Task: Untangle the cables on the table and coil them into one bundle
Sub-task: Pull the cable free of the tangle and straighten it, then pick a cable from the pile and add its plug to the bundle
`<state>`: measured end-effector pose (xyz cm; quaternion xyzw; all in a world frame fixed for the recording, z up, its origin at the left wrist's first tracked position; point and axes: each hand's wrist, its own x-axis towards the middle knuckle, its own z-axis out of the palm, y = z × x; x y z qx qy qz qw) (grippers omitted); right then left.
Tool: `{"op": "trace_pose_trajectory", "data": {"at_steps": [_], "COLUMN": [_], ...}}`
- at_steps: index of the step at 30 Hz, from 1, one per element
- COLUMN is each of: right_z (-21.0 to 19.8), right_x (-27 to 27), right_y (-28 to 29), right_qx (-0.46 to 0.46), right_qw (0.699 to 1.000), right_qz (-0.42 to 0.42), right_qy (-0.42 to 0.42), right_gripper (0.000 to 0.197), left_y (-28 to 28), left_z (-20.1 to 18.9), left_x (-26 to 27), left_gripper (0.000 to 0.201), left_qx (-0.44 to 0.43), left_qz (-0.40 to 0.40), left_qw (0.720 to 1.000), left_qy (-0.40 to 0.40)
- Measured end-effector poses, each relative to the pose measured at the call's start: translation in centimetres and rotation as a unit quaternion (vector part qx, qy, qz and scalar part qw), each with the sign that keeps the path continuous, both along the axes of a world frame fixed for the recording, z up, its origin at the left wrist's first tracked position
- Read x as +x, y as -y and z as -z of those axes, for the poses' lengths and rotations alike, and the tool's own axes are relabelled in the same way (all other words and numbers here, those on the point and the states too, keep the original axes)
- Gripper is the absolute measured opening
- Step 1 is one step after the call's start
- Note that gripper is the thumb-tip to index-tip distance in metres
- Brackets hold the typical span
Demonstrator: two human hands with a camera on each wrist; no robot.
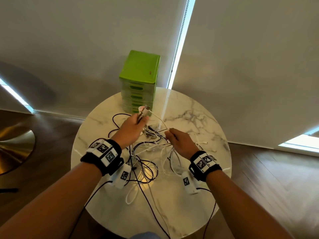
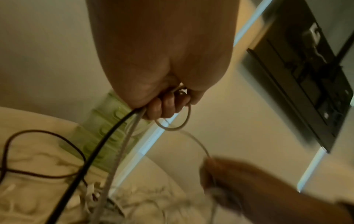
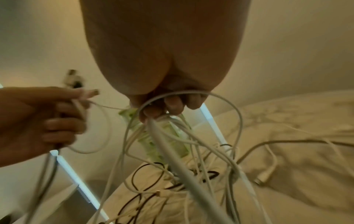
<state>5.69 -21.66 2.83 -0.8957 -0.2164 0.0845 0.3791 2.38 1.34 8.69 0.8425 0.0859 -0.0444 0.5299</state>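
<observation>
A tangle of white and black cables [image 1: 150, 149] lies across the middle of the round marble table [image 1: 195, 107]. My left hand [image 1: 136, 125] is raised over the far side of the pile and grips several cable ends [image 1: 144, 110]; in the left wrist view its fingers [image 2: 164, 106] curl round a black cable [image 2: 99, 145] and white ones. My right hand [image 1: 177, 140] is above the pile's centre. Its fingers [image 3: 168, 106] pinch white cables [image 3: 191, 136] that hang down to the pile. One thin white cable [image 1: 158, 119] runs between the two hands.
A green plastic drawer unit [image 1: 139, 80] stands at the table's far edge, just beyond my left hand. Loose white plugs [image 1: 205, 143] lie to the right of the pile. Black wristband leads [image 1: 96, 192] trail over the near rim. Wooden floor surrounds the table.
</observation>
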Motion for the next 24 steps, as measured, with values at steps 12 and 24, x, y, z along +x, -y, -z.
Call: {"op": "trace_pose_trajectory", "data": {"at_steps": [12,24], "right_z": [-2.3,3.9], "right_x": [-2.6,-2.6], "right_y": [-2.2,2.1], "right_qx": [-0.076,-0.063], "right_qw": [0.994,0.988], "right_qz": [-0.072,-0.073], "right_qy": [0.034,-0.123], "right_gripper": [0.023,0.023], "left_y": [4.1,-1.9], "left_z": [1.6,-5.0], "left_x": [-0.1,1.2], "left_gripper": [0.041,0.028], "left_qx": [-0.003,-0.013], "left_qz": [0.062,-0.11], "left_qw": [0.997,0.984], "left_qy": [-0.04,0.137]}}
